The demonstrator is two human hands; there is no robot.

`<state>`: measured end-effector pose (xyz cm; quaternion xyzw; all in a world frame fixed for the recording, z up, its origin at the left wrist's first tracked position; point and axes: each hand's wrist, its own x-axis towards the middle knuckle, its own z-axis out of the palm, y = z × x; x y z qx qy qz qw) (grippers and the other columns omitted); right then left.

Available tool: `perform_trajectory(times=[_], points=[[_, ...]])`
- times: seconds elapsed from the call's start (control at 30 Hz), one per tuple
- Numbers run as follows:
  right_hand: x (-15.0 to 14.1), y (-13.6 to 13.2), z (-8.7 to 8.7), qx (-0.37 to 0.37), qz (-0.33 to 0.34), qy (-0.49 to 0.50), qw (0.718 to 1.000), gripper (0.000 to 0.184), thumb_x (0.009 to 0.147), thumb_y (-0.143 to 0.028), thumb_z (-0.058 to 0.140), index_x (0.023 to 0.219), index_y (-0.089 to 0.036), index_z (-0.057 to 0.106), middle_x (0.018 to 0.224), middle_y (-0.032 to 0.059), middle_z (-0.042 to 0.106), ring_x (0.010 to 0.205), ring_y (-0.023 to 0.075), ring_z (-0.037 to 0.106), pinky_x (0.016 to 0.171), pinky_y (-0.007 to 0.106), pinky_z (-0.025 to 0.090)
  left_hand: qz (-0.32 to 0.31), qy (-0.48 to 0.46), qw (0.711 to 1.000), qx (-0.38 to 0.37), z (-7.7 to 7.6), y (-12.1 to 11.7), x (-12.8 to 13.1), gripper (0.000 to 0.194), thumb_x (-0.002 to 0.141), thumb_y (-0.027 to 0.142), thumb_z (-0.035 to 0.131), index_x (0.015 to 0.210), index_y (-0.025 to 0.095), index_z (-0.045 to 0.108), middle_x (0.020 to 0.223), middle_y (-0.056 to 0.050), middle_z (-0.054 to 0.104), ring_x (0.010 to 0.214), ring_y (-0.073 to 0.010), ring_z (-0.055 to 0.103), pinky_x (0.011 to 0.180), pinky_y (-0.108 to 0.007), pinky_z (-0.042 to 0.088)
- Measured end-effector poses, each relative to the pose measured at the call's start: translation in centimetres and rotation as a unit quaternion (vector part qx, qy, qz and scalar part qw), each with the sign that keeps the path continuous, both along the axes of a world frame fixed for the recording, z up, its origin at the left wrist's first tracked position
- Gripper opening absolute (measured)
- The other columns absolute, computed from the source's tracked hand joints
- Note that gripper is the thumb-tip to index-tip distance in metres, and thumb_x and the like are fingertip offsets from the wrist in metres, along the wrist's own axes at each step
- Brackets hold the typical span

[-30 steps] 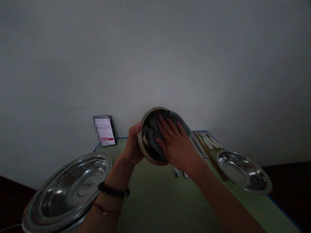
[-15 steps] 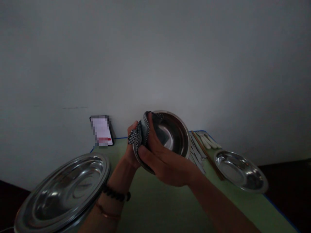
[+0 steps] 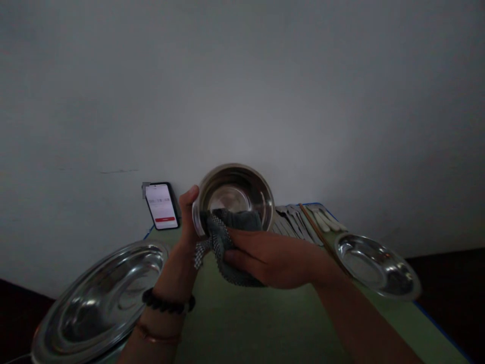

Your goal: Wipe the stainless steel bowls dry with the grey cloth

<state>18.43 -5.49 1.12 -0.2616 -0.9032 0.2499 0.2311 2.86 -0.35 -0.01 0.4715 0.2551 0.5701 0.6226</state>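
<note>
A round steel bowl (image 3: 235,192) is held up above the green table (image 3: 257,323), tilted so its shiny inside faces me. My left hand (image 3: 187,227) grips its left rim, thumb up along the edge. A beaded bracelet sits on that wrist. My right hand (image 3: 273,258) is closed on a checked grey cloth (image 3: 223,237), pressing it against the bowl's lower rim. Part of the cloth hangs down below the bowl.
A large steel platter (image 3: 102,298) lies at the near left. A smaller steel dish (image 3: 379,265) sits at the right. Spoons and chopsticks (image 3: 306,222) lie in a row behind the bowl. A lit phone (image 3: 162,206) leans on the white wall.
The cloth moved from inside the bowl, over the left rim, down to the lower rim. The bowl turned to face me more squarely. My right hand dropped lower.
</note>
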Motion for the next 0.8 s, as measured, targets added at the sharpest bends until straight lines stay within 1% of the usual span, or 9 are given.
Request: perform_trajectory(times=[0.07,0.13,0.27,0.33,0.4,0.53,0.6,0.7,0.8], points=[[0.7,0.4,-0.5,0.023,-0.028,-0.051,0.998,0.049,0.097,-0.026,0.036,0.143,-0.01,0.036,0.148,0.0124,0.04,0.137,0.0226,0.036,0.115,0.041,0.032,0.009,-0.002,1.0,0.004,0.9,0.0,0.3,0.044,0.068,0.06,0.052,0.071,0.018,0.063,0.076,-0.007,0.071,0.098,-0.0292,0.065,0.076,-0.037,0.056],[1.1,0.8,-1.4,0.062,-0.096,-0.106,0.988,0.048,0.096,-0.025,0.034,0.141,-0.008,0.039,0.149,0.0127,0.038,0.14,0.0249,0.03,0.117,0.047,0.026,-0.002,0.009,1.0,0.01,1.2,-0.2,0.5,0.039,0.067,0.055,0.055,0.075,0.018,0.065,0.079,-0.007,0.072,0.103,-0.0305,0.063,0.077,-0.038,0.055],[1.0,1.8,-2.9,0.133,-0.249,-0.147,0.948,0.052,0.095,-0.024,0.032,0.144,-0.007,0.033,0.153,0.0118,0.027,0.144,0.0286,0.017,0.116,0.058,0.015,-0.039,0.005,0.999,0.018,0.7,-0.5,1.2,0.038,0.071,0.05,0.053,0.087,0.019,0.067,0.089,-0.006,0.073,0.109,-0.0295,0.061,0.083,-0.039,0.053],[0.4,2.4,-3.4,0.142,-0.281,-0.12,0.942,0.054,0.096,-0.027,0.029,0.146,-0.007,0.026,0.155,0.0114,0.021,0.145,0.0288,0.011,0.116,0.061,0.009,-0.052,-0.012,0.999,0.01,0.2,-0.4,1.7,0.041,0.072,0.053,0.053,0.089,0.018,0.068,0.092,-0.005,0.073,0.111,-0.0293,0.06,0.087,-0.039,0.052],[-0.3,3.0,-3.6,0.131,-0.261,-0.07,0.954,0.058,0.098,-0.031,0.026,0.147,-0.003,0.02,0.157,0.014,0.014,0.145,0.0275,0.007,0.117,0.057,0.008,-0.063,-0.019,0.998,-0.007,-0.4,-0.2,2.1,0.043,0.071,0.055,0.055,0.088,0.018,0.068,0.094,-0.005,0.073,0.114,-0.0296,0.059,0.091,-0.039,0.05],[-0.8,3.5,-3.3,0.098,-0.122,0.026,0.987,0.061,0.097,-0.031,0.024,0.146,0.005,0.016,0.157,0.0193,0.01,0.145,0.0212,0.001,0.12,0.044,0.011,-0.06,-0.022,0.997,-0.031,-1.1,0.2,2.5,0.044,0.069,0.059,0.059,0.081,0.017,0.069,0.089,-0.006,0.074,0.113,-0.0306,0.059,0.094,-0.039,0.048],[-0.5,3.3,-2.8,0.076,-0.07,0.057,0.993,0.055,0.097,-0.029,0.025,0.146,-0.005,0.024,0.156,0.014,0.022,0.145,0.0185,0.011,0.119,0.043,0.017,-0.051,-0.018,0.998,-0.029,-1.1,0.3,2.5,0.046,0.07,0.06,0.057,0.08,0.017,0.069,0.087,-0.007,0.074,0.111,-0.0304,0.06,0.093,-0.039,0.049],[0.3,2.5,-1.9,0.008,-0.024,0.079,0.997,0.047,0.098,-0.035,0.028,0.14,-0.019,0.041,0.14,0.0073,0.051,0.134,0.0183,0.041,0.11,0.04,0.037,-0.036,-0.02,0.999,-0.006,-0.7,0.4,2.3,0.051,0.073,0.062,0.052,0.085,0.016,0.068,0.085,-0.008,0.073,0.104,-0.0296,0.063,0.088,-0.039,0.051],[0.5,1.6,-1.3,-0.01,-0.02,0.051,0.998,0.054,0.088,-0.044,0.054,0.136,-0.019,0.046,0.129,0.0088,0.06,0.119,0.0223,0.055,0.099,0.037,0.047,-0.017,-0.035,0.999,0.02,-0.2,0.6,2.0,0.053,0.075,0.063,0.048,0.09,0.016,0.068,0.085,-0.008,0.072,0.099,-0.0289,0.065,0.083,-0.039,0.053]])
